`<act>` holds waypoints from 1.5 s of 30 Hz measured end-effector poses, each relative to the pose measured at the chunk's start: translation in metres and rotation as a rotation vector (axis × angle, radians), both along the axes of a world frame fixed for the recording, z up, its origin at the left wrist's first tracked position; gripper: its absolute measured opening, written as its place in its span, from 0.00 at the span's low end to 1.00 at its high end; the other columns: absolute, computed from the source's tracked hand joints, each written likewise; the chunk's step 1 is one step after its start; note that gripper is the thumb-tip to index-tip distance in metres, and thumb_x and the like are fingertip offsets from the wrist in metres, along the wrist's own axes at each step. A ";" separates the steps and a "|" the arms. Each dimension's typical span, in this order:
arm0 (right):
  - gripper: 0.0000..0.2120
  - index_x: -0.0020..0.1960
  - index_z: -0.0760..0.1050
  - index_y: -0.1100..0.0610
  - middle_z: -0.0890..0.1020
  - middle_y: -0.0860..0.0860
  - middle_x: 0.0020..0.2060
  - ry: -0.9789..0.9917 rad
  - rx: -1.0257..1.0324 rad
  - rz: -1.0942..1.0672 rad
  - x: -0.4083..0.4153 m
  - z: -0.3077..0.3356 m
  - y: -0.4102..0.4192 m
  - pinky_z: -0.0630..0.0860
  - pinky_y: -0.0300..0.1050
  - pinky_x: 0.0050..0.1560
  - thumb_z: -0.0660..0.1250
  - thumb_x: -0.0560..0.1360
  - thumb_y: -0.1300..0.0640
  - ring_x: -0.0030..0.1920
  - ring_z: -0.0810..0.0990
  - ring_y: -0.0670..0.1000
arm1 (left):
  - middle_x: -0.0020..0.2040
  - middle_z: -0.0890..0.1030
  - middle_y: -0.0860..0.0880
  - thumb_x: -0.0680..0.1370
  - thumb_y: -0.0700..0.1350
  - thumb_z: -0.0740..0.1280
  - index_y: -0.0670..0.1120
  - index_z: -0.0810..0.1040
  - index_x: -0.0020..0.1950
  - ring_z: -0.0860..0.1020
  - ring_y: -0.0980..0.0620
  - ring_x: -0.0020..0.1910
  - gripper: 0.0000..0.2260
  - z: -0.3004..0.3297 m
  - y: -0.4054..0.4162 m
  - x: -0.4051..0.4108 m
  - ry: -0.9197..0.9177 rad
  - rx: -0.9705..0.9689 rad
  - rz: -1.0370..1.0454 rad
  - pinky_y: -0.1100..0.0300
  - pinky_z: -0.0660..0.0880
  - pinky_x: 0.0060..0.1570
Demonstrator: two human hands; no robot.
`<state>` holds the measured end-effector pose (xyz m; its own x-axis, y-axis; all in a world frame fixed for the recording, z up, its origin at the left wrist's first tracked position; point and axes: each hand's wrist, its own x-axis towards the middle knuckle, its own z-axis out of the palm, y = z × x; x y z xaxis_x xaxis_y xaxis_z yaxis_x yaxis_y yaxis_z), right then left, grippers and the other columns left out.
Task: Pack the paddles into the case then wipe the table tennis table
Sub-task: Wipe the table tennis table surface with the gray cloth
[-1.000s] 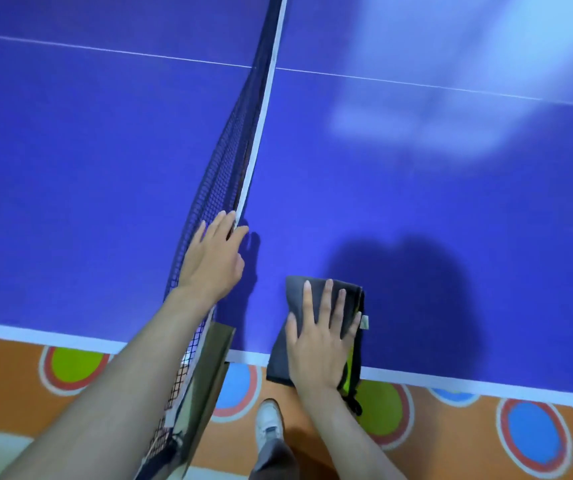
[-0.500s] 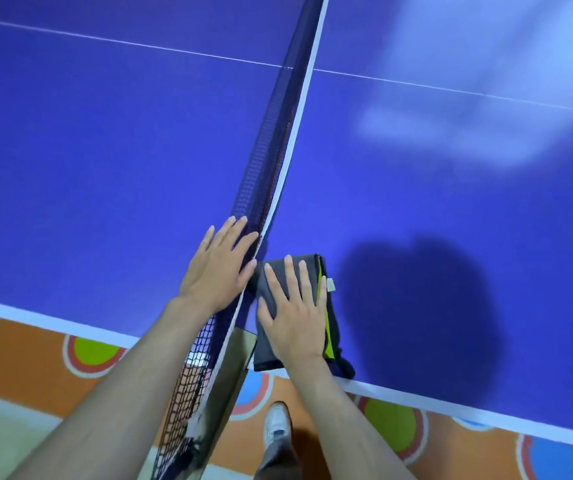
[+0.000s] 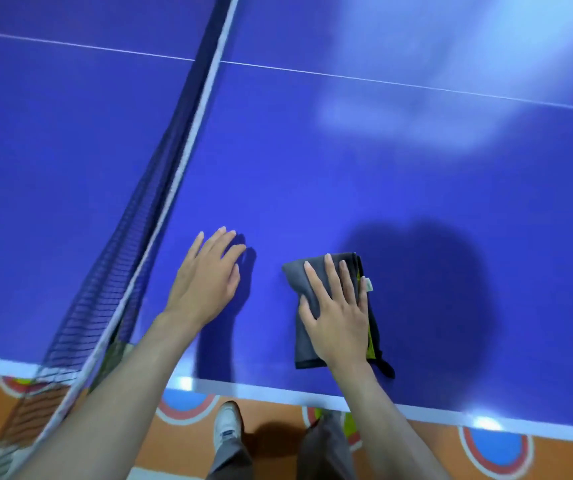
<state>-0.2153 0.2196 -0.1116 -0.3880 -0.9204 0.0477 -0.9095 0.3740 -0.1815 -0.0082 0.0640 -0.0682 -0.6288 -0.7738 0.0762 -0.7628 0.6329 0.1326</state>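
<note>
Both hands have shifted right of the net [image 3: 160, 188]: right hand [image 3: 338, 317] presses flat on the cloth [image 3: 300, 327], lower centre; left hand [image 3: 205, 282] rests flat on the tabletop [image 3: 312, 168] (probably bracing). Wiping continues; grip released on both.

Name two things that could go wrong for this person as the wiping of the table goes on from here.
1. The cloth is folded, and a dark strap end trails near the table edge; it might drag or slip off the edge.
2. The left hand rests flat beside the net; a sweep that way with the right hand could bump it or snag the mesh.
</note>
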 end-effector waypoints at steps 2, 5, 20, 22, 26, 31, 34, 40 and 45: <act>0.29 0.80 0.62 0.39 0.58 0.46 0.83 0.005 0.008 -0.044 -0.039 0.001 0.018 0.49 0.60 0.82 0.60 0.80 0.41 0.83 0.55 0.52 | 0.70 0.78 0.45 0.79 0.39 0.69 0.43 0.80 0.64 0.73 0.44 0.74 0.14 -0.004 0.015 -0.030 0.046 0.056 -0.003 0.45 0.64 0.77; 0.29 0.81 0.61 0.39 0.58 0.46 0.83 0.010 0.022 -0.098 -0.095 0.004 0.046 0.49 0.59 0.82 0.59 0.80 0.41 0.83 0.54 0.51 | 0.66 0.80 0.47 0.79 0.38 0.69 0.44 0.81 0.63 0.77 0.44 0.68 0.12 -0.004 0.038 -0.075 0.085 0.121 0.006 0.47 0.71 0.70; 0.30 0.81 0.61 0.39 0.60 0.46 0.82 0.082 0.029 -0.408 -0.285 0.002 0.116 0.53 0.63 0.80 0.56 0.79 0.41 0.81 0.60 0.53 | 0.60 0.81 0.53 0.80 0.38 0.66 0.47 0.81 0.59 0.78 0.49 0.59 0.10 0.014 0.082 -0.193 0.161 0.303 0.188 0.51 0.75 0.51; 0.31 0.81 0.61 0.40 0.60 0.48 0.83 0.084 0.034 -0.426 -0.279 0.000 0.113 0.53 0.64 0.79 0.54 0.79 0.41 0.82 0.60 0.54 | 0.59 0.80 0.54 0.80 0.38 0.67 0.47 0.82 0.58 0.78 0.50 0.59 0.10 0.018 0.079 -0.192 0.178 0.304 0.188 0.51 0.74 0.52; 0.32 0.82 0.61 0.44 0.58 0.51 0.83 0.056 0.032 -0.529 -0.254 -0.006 0.084 0.55 0.70 0.77 0.52 0.78 0.42 0.82 0.57 0.56 | 0.60 0.80 0.53 0.80 0.39 0.67 0.47 0.82 0.59 0.77 0.50 0.61 0.10 0.020 0.056 -0.173 0.209 0.291 0.199 0.51 0.74 0.55; 0.32 0.83 0.60 0.46 0.57 0.52 0.83 0.068 0.025 -0.483 -0.196 -0.012 0.028 0.52 0.70 0.77 0.52 0.79 0.43 0.82 0.56 0.57 | 0.60 0.80 0.53 0.80 0.39 0.67 0.47 0.82 0.59 0.77 0.50 0.62 0.09 0.021 0.015 -0.123 0.231 0.296 0.207 0.50 0.74 0.57; 0.32 0.83 0.60 0.47 0.56 0.53 0.83 0.076 0.033 -0.445 -0.146 -0.013 -0.016 0.51 0.70 0.77 0.52 0.79 0.43 0.82 0.56 0.58 | 0.60 0.80 0.52 0.80 0.39 0.68 0.47 0.82 0.59 0.77 0.49 0.61 0.09 0.022 -0.016 -0.080 0.217 0.280 0.243 0.49 0.74 0.56; 0.32 0.83 0.60 0.48 0.55 0.55 0.83 0.071 0.047 -0.354 -0.029 -0.011 -0.111 0.51 0.70 0.78 0.53 0.80 0.43 0.83 0.54 0.59 | 0.61 0.80 0.49 0.80 0.39 0.68 0.46 0.82 0.59 0.77 0.47 0.62 0.09 0.035 -0.076 0.001 0.213 0.251 0.335 0.45 0.77 0.58; 0.32 0.84 0.56 0.47 0.53 0.56 0.84 0.034 0.091 -0.190 0.080 -0.007 -0.175 0.51 0.72 0.77 0.53 0.81 0.42 0.83 0.52 0.61 | 0.63 0.79 0.50 0.81 0.40 0.66 0.46 0.82 0.60 0.76 0.48 0.63 0.09 0.043 -0.106 0.049 0.243 0.280 0.408 0.47 0.77 0.60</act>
